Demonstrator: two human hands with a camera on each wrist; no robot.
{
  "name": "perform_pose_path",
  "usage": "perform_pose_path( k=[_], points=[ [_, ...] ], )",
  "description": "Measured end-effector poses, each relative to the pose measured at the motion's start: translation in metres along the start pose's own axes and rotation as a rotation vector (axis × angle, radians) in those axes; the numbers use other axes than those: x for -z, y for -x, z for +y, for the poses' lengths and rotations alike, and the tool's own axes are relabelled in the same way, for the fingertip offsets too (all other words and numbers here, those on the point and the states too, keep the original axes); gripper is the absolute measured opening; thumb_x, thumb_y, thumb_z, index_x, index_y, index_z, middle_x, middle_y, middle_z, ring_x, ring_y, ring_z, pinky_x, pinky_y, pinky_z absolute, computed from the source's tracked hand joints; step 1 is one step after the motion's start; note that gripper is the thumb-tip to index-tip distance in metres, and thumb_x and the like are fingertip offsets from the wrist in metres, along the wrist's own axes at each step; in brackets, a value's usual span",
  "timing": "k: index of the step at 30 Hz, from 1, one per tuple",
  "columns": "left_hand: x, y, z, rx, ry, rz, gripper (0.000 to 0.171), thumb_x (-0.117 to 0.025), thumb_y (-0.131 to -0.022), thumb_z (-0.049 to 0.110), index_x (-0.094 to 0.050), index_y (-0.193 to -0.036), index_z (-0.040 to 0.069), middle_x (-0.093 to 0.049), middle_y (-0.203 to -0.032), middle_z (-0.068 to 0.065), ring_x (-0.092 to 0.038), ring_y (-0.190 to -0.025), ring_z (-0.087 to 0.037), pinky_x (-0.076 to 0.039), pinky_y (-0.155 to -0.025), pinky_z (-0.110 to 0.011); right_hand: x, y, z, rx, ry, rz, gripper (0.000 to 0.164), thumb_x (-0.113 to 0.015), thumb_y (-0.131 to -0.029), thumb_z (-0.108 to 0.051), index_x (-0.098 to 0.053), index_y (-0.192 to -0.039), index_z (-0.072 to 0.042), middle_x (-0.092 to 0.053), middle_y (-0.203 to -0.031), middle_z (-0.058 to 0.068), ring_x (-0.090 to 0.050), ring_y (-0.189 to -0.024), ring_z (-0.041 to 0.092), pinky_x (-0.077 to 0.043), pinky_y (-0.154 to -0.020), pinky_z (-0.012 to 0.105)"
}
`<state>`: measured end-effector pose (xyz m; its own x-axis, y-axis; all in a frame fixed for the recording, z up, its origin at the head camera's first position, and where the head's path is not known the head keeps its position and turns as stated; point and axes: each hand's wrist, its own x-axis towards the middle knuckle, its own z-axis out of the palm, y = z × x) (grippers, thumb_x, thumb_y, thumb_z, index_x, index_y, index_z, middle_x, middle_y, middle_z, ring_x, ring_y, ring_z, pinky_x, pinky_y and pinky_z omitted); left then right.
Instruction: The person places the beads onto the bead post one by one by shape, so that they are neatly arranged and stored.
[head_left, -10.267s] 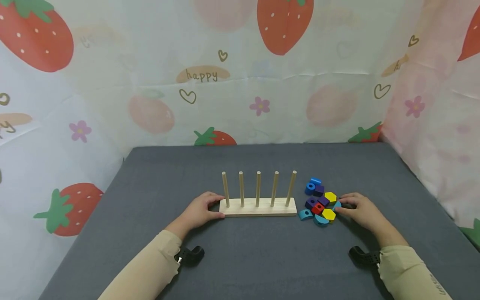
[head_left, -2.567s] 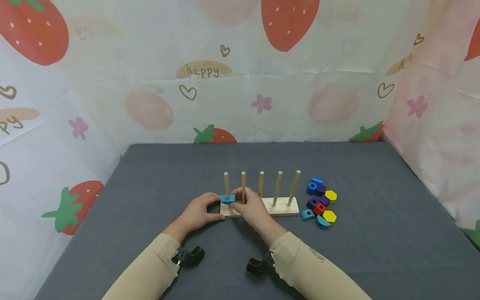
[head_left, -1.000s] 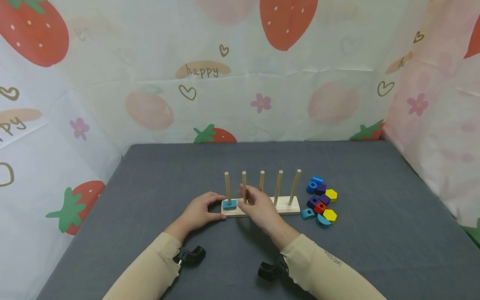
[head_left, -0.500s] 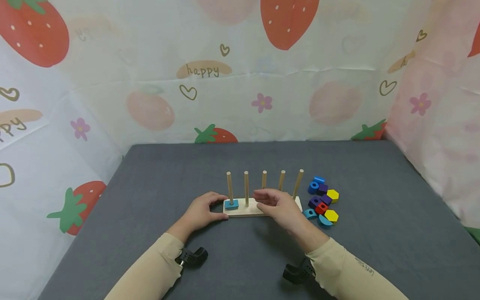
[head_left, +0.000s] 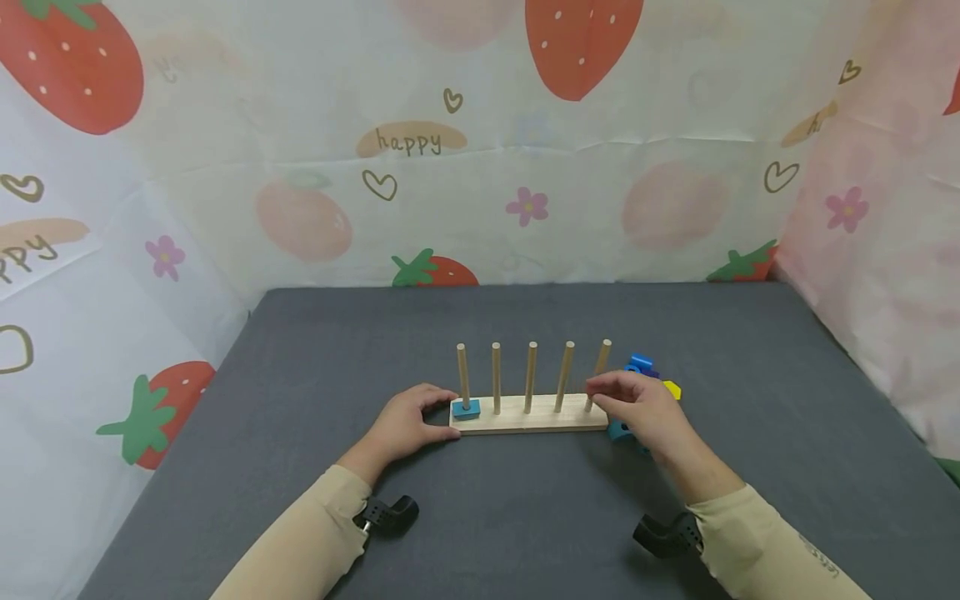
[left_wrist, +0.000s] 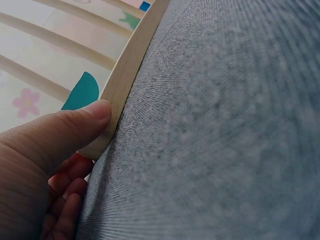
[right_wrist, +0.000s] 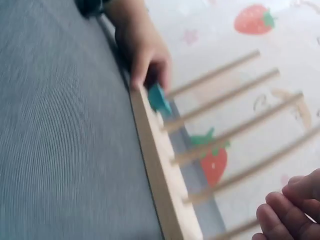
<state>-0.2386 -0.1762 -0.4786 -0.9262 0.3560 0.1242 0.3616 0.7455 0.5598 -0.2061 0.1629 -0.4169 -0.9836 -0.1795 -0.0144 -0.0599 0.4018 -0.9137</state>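
A wooden peg board (head_left: 517, 423) with several upright pegs lies on the grey cloth. Threaded on its leftmost peg, a teal half-round block (head_left: 466, 409) sits down on the base. My left hand (head_left: 408, 427) grips the board's left end; in the left wrist view the thumb (left_wrist: 95, 111) presses its front face and the other fingers curl behind. My right hand (head_left: 651, 412) hovers by the rightmost peg, partly in front of the block pile. Its fingers (right_wrist: 287, 215) are loosely bent and hold nothing in the right wrist view.
Right of the board is a pile of coloured blocks, mostly hidden by my right hand. A blue block (head_left: 642, 362), a yellow block (head_left: 673, 389) and a teal block (head_left: 618, 431) show around it. A strawberry-print curtain (head_left: 450, 208) hangs behind the grey table (head_left: 360, 333).
My right hand lowered the teal half-round block down the leftmost peg, let it go, and moved right across the board toward the pile. My left hand has stayed on the board's end.
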Motion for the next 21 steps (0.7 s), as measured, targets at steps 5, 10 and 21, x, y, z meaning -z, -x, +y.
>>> perform_pose_path(
  k=[5, 10, 21],
  points=[
    [-0.001, 0.0, 0.0, 0.012, -0.002, -0.002, 0.053, -0.078, -0.069, 0.04, -0.064, -0.115, 0.019, -0.06, -0.109, 0.006, -0.054, -0.106, -0.013, -0.041, -0.094, -0.036, 0.017, 0.003, 0.017, -0.055, 0.077, 0.05, 0.029, -0.06, -0.089, -0.023, -0.062, -0.112, -0.004, -0.063, -0.11, 0.011, -0.057, -0.102, 0.024, -0.049, -0.082, 0.035],
    [-0.001, 0.0, -0.002, 0.018, 0.004, -0.007, 0.052, -0.077, -0.07, 0.041, -0.063, -0.115, 0.02, -0.06, -0.109, 0.007, -0.054, -0.106, -0.013, -0.041, -0.094, -0.036, 0.024, 0.007, 0.026, -0.105, 0.09, 0.045, 0.03, -0.062, -0.088, -0.022, -0.062, -0.111, -0.003, -0.064, -0.108, 0.011, -0.058, -0.094, 0.02, -0.049, -0.075, 0.024],
    [-0.001, 0.0, -0.001, 0.005, 0.004, 0.001, 0.053, -0.077, -0.069, 0.041, -0.063, -0.116, 0.019, -0.06, -0.109, 0.006, -0.054, -0.105, -0.013, -0.041, -0.094, -0.037, 0.04, 0.02, 0.037, -0.08, 0.185, -0.025, 0.023, -0.062, -0.087, -0.015, -0.065, -0.106, -0.003, -0.065, -0.103, 0.011, -0.058, -0.09, 0.017, -0.049, -0.069, 0.022]
  ],
)
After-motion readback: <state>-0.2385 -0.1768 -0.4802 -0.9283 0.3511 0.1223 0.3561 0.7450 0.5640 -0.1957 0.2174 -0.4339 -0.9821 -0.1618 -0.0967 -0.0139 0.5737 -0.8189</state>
